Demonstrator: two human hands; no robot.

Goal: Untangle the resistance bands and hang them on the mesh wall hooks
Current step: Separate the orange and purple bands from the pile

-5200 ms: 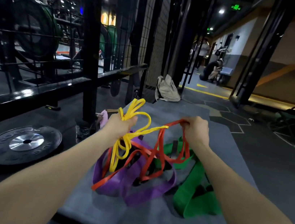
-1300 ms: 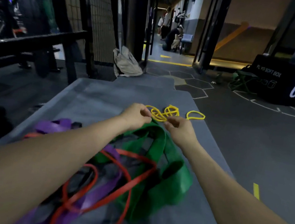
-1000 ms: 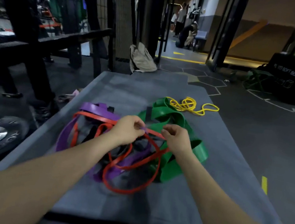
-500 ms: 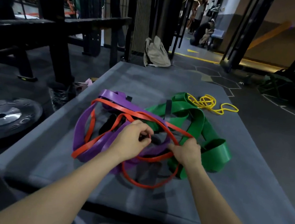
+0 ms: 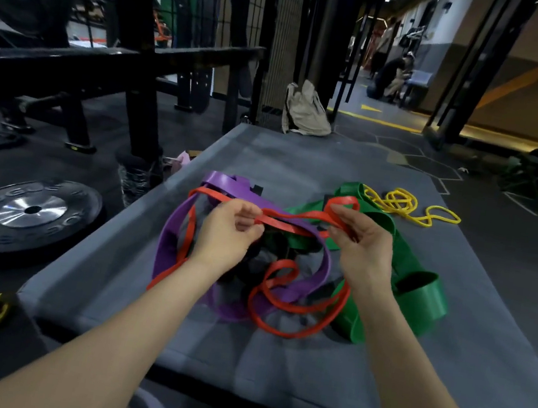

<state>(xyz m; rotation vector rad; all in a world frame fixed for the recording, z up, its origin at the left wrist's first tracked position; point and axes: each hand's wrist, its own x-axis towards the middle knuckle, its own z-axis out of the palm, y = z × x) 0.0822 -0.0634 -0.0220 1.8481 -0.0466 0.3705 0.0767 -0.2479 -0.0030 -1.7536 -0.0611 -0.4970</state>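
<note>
Both hands up over the grey mat (image 5: 307,365), each pinching the red band (image 5: 296,221): left hand (image 5: 227,232) with fingers curled round the strap at about 9 o'clock of the tangle, right hand (image 5: 363,248) gripping a small raised loop at 2 o'clock. Between them, one taut red run lying 9-to-3, crossing above the purple band (image 5: 169,241) and green band (image 5: 420,294). Remaining red loops hanging toward 6 o'clock, threaded through purple (right hand nearer the snag, probably). Yellow band (image 5: 405,205) lying apart at 1 o'clock, already free.
</note>
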